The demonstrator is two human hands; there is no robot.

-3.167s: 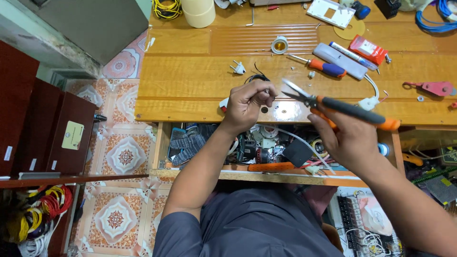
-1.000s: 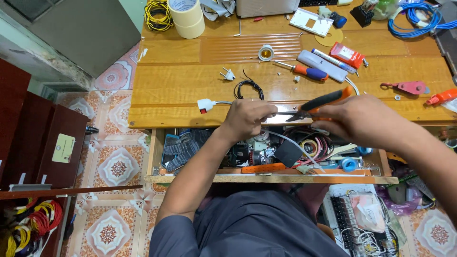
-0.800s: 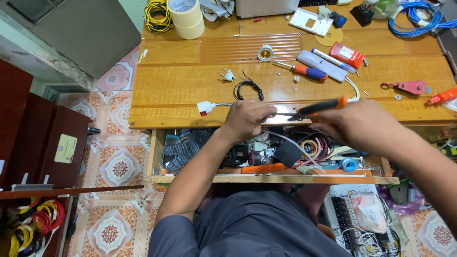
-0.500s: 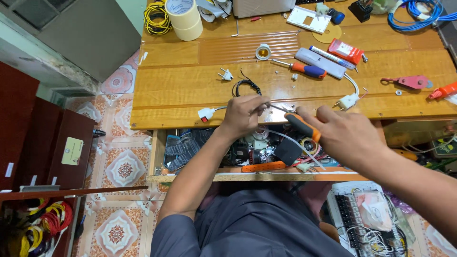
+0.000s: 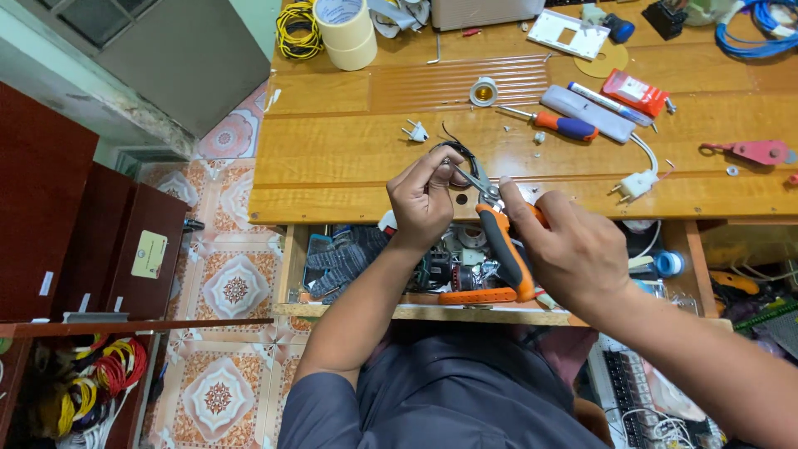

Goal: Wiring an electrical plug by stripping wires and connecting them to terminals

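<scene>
Pliers (image 5: 499,241) swung from flat to upright since a second ago; right hand (image 5: 573,249) wrapped around handles, left hand (image 5: 428,199) pinching black wire (image 5: 455,154) at twelve o'clock.

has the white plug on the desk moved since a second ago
Yes. The white plug lay left of the hands near the desk's front edge; now it lies right of them, below the grey case.

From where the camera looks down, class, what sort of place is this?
Probably a home electrical repair bench: a wooden workbench strewn with a screwdriver and a plug, while the right hand works pliers beside the left hand.
</scene>
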